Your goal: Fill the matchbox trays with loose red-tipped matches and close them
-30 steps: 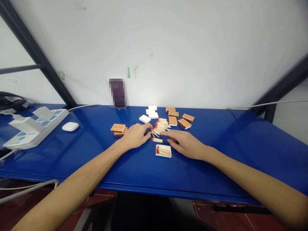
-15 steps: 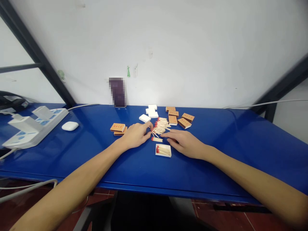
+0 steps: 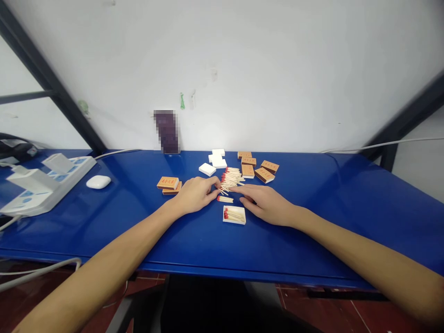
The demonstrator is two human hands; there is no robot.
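Observation:
Red-headed matches lie in a loose pile (image 3: 233,178) on the blue table. At the pile's near left edge, my left hand (image 3: 197,194) has thumb and index finger drawn together on match heads. My right hand (image 3: 268,203) reaches in from the other side, index finger stretched out to the plain match ends and thumb apart below it. Between the hands is a small aligned row of matches (image 3: 225,199). Just nearer to me sits an open white matchbox tray (image 3: 244,218) with several matches inside, heads to the left.
Several orange-brown matchboxes (image 3: 264,175) lie behind the pile on the right, beside white trays (image 3: 207,169). Two more matchboxes (image 3: 168,183) overlap left of my left hand. A white earbud case (image 3: 98,181) and a power strip (image 3: 52,189) with plugs are farther left. A blurred-out phone-like object (image 3: 168,132) leans on the wall.
My right index finger has moved slightly left, closer to the near matches of the pile. The left hand stays at the match heads, and the whole view has shifted a little.

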